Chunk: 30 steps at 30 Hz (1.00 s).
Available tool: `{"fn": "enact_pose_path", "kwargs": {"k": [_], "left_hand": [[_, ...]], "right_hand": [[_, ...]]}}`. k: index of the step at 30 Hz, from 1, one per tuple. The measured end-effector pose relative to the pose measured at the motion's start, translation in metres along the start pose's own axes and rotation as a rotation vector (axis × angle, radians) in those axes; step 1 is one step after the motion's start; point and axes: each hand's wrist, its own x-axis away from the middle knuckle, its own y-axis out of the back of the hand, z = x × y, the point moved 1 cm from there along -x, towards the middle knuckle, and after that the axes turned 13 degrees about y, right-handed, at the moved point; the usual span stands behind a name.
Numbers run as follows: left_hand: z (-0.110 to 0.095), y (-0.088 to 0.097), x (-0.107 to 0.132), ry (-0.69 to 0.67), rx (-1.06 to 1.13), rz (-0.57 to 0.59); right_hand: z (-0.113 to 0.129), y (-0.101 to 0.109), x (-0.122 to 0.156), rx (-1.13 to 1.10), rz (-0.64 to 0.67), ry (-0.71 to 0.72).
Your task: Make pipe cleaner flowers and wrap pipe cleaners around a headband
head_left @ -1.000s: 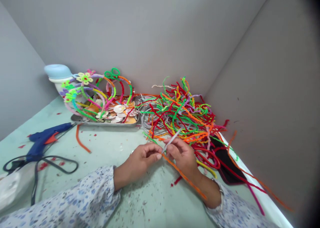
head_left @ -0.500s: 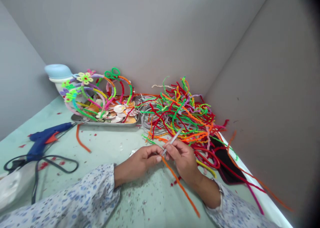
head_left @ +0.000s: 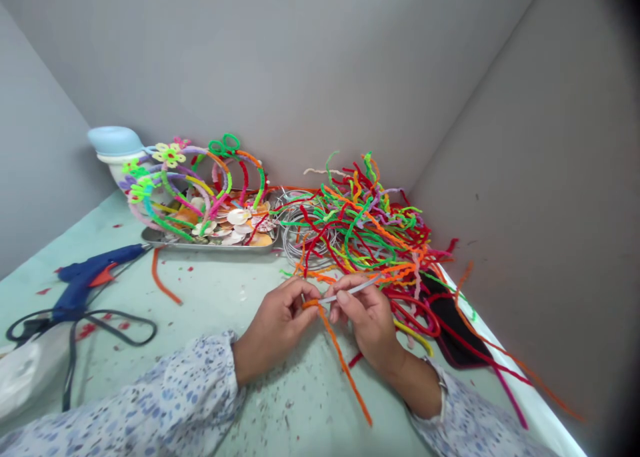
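Note:
My left hand (head_left: 275, 323) is closed, pinching the upper end of an orange pipe cleaner (head_left: 344, 367) between thumb and fingers. That end looks bent around one end of a thin pale-grey strip (head_left: 367, 285); the exact join is partly hidden by my fingers. My right hand (head_left: 369, 323) grips the strip between thumb and fingers, just right of the orange wrap. The strip's free end points up and right. Below my hands, the loose tail of the pipe cleaner hangs down to the right.
Behind my right hand lies a tangled pile of coloured pipe cleaners (head_left: 380, 223), with coiled silver wire (head_left: 305, 243) beside it. A metal tray (head_left: 220, 247) holds shells and pipe-cleaner headbands (head_left: 200, 183). At left lie a blue glue gun (head_left: 80, 280) and its cord.
The strip has tilted from steep to nearly level. The orange end now shows at my left fingertips, and the tail has swung left. Both hands keep their hold.

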Motion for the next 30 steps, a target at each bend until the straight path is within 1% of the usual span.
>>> {"fn": "enact_pose_path", "kwargs": {"k": [5,15,21,30], "left_hand": [[-0.0012,0.0022,-0.0006,0.017,0.047,-0.044],[0.0001,0.0025,-0.0006,0.018,0.12,-0.005],[0.0018,0.0027,-0.0012,0.054,0.221,0.055],[-0.0032,0.0032,-0.0039,0.194,0.469,0.179]], "right_hand": [[0.0004,-0.0011,0.0003,0.027,0.004,0.034],[0.0014,-0.0015,0.0013,0.041,0.018,0.032],[0.0008,-0.0009,0.0009,0.007,0.015,0.043],[0.0028,-0.0012,0.0003,-0.03,0.036,0.055]]}}
